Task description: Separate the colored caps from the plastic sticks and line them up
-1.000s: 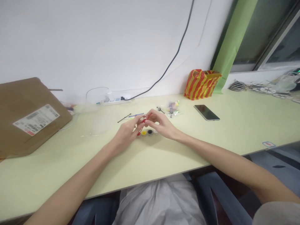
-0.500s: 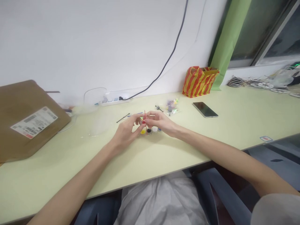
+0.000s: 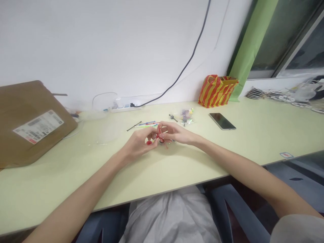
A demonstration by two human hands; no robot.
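Observation:
My left hand [image 3: 139, 142] and my right hand [image 3: 176, 132] meet over the pale green table [image 3: 141, 179]. Between their fingertips is a small red piece [image 3: 159, 132], gripped from both sides and partly covered by the fingers. Below my left fingers lies a round red piece [image 3: 149, 142]. A dark round piece [image 3: 161, 141] shows under my right fingers. Thin blue, red and green sticks [image 3: 149, 124] lie just behind the hands, with a black stick [image 3: 134, 126] to their left.
A cardboard parcel [image 3: 32, 125] stands at the left. Behind the hands are a power strip [image 3: 124, 107], a black part [image 3: 173, 117] and a clear bag of small parts [image 3: 186, 116]. Farther right are a striped bag [image 3: 217, 91] and a phone [image 3: 222, 121].
The red piece has turned between my fingers; its long thin parts now point differently. The round red piece now shows beside my left fingers. The view has shifted slightly.

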